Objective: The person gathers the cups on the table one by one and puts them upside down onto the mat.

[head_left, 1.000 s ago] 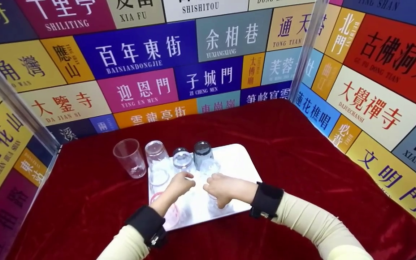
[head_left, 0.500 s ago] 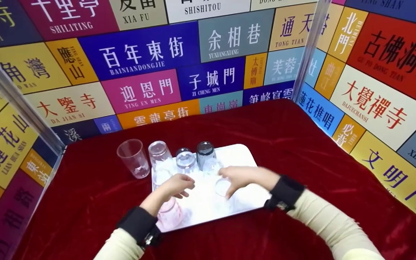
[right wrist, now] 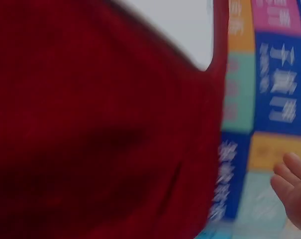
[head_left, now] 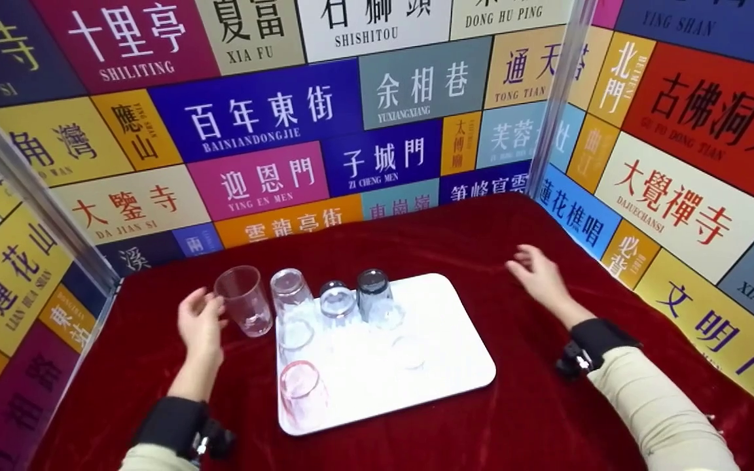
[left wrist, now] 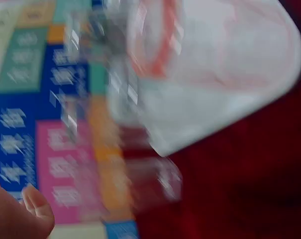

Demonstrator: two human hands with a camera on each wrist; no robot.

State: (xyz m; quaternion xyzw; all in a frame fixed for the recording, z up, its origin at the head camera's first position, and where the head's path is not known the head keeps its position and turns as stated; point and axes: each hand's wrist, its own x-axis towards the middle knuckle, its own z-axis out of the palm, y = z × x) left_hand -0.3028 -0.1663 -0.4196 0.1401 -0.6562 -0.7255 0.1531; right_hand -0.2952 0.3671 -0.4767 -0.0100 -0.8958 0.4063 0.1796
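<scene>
Hands apart, our left hand [head_left: 199,324] loose-fingered, holding nothing, just beside the upright cup [head_left: 244,301] off the tray's [head_left: 455,356] left edge, our right hand [head_left: 537,278] spread empty past its right edge.

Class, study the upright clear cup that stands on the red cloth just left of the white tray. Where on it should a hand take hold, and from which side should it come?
Grip the clear cup round its side wall, about mid-height, coming from the left. It stands upright with its mouth up, the left hand is open beside it there, and an upturned glass on the white tray crowds its right side.
</scene>
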